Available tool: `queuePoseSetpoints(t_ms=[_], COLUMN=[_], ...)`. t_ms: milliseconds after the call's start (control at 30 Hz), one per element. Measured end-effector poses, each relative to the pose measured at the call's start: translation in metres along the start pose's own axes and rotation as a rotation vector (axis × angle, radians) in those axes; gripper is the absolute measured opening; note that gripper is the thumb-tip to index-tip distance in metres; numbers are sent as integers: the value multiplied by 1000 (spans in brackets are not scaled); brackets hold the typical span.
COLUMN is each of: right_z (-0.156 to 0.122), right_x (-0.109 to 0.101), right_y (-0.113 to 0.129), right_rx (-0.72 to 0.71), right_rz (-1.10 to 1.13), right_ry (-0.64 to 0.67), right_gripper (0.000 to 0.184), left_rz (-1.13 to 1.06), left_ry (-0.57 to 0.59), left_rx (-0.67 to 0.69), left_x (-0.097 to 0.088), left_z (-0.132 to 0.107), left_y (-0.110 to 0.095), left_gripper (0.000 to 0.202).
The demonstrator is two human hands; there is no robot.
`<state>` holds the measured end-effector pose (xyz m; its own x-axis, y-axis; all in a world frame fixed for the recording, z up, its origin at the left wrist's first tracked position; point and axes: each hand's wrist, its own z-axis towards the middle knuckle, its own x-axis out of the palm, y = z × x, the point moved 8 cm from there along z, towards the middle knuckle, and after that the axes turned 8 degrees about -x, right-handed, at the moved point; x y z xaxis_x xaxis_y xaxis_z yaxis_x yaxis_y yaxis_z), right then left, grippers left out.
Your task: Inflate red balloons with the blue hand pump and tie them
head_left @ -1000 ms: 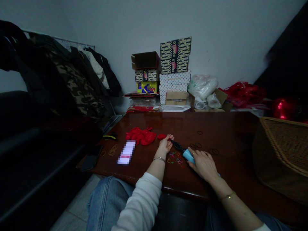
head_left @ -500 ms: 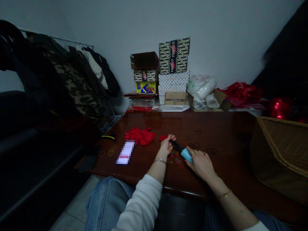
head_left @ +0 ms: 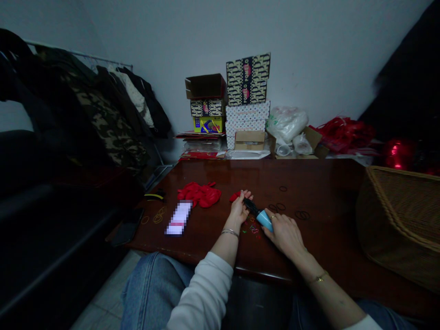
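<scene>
Head view: the only view; both bare hands work over the dark wooden bench [head_left: 319, 183].
Left hand: this hand [head_left: 239, 207] grasps a small red balloon [head_left: 235, 196] between thumb and fingers, close to the nozzle.
Right hand: this hand [head_left: 285, 233] is wrapped round the blue body of a black-nosed pump [head_left: 264, 221], its tip angled towards the left hand.
Red balloon: in the left hand, near the middle of the bench; it looks small and limp, with little or no air in it. Fingers cover its mouth, so I cannot tell whether it is fully seated on the nozzle.
Done so far: balloon and pump are brought together at the left fingers; by my judgement, the work is at an early stage.
Left over: a pile of red balloons [head_left: 199, 195] lies slack to the left, touched by neither hand. No swollen red balloon shows on the bench.
Loose bands: small coloured bands [head_left: 253, 228] lie beside the pump, black rings [head_left: 302, 215] farther right and yellow rings [head_left: 159, 214] at left, all apparently unused.
</scene>
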<state>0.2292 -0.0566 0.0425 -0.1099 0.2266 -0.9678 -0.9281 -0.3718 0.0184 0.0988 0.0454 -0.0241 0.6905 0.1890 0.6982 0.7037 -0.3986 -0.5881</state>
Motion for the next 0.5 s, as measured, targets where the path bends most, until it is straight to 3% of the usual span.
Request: queuePoseSetpoints(t_ms=[500], right_z=[-1], right_x=[-6], right_y=[9], right_rx=[-7], right_rz=[-27], right_ry=[-48], right_gripper=[54], left_rz=[-93], left_ry=[114], left_rx=[-41], left_x=[0], left_z=[1], left_y=[7], left_gripper=[34])
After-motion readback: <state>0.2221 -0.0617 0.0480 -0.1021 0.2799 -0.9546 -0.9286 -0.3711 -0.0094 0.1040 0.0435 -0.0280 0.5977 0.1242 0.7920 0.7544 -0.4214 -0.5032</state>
